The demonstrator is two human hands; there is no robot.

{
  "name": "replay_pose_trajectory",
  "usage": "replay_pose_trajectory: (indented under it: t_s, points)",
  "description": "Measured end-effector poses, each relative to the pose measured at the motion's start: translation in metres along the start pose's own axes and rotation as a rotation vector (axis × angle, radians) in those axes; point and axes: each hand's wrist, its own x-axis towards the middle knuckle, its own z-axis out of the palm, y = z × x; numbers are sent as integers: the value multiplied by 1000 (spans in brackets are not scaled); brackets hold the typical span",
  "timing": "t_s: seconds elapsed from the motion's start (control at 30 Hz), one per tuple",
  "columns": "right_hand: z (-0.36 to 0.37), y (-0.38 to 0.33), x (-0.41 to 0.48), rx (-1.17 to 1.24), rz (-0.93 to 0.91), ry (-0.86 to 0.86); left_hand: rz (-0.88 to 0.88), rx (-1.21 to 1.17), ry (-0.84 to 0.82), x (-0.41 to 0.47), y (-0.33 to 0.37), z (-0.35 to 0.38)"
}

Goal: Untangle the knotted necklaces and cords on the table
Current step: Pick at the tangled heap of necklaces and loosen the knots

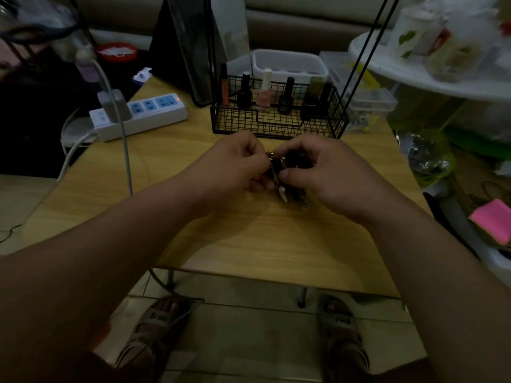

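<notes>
1. Pinching a dark tangle of cords (278, 165) between them, both hands meet over the middle of the wooden surface (221, 244), just in front of a black wire basket (276, 125).
2. The left hand (235, 164) has its fingers curled inward, with the fingertips closed on the left side of the tangle.
3. The right hand (320, 172) curls round the right side of the tangle, its thumb pressed against the dark bundle.
4. A small metal ring shows at the top of the tangle between the fingertips. A white piece (282, 194) and a thin metallic end hang from its underside toward the surface. Whether they touch it cannot be told.
5. The basket holds upright nail polish bottles: several dark ones and a pink bottle (264, 99) with a white cap.
6. A white power strip (143, 114) lies on the far left of the surface with its red light on. A grey charger (114, 106) is plugged into it, and a white cable (125, 150) runs down past the left forearm.
7. Below the near edge of the surface, two feet in grey sandals (154, 330) stand on the tiled floor.
</notes>
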Motion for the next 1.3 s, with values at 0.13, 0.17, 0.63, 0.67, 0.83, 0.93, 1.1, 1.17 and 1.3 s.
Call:
replay_pose_trajectory:
  t_s: [0.13, 0.17, 0.63, 0.67, 0.83, 0.93, 1.1, 1.17, 1.3]
  points:
    - [5, 2, 2, -33, 13, -33, 46, 10, 27, 2, -2, -2]
    - [6, 3, 2, -31, 14, -10, 54, -4, 27, 2, -2, -1]
    - [-1, 5, 1, 553, 164, -66, 70, 32, -117, -6, 6, -2]
    - [1, 4, 1, 574, 169, -63, 80, 66, -109, -6, 5, -1]
    - [0, 0, 2, 617, 152, -58, 63, -102, -112, -5, 3, -3]
    - [1, 2, 3, 596, 154, -61, 36, -259, -142, -5, 2, -4]
    - [2, 1, 3, 564, 92, 48, -53, -280, -145, -6, 3, -6]
    - [2, 1, 4, 562, 81, 69, -66, -251, -156, -6, 3, -6]
    - [6, 1, 5, 581, 119, 50, -83, -295, -177, -5, 2, -5]
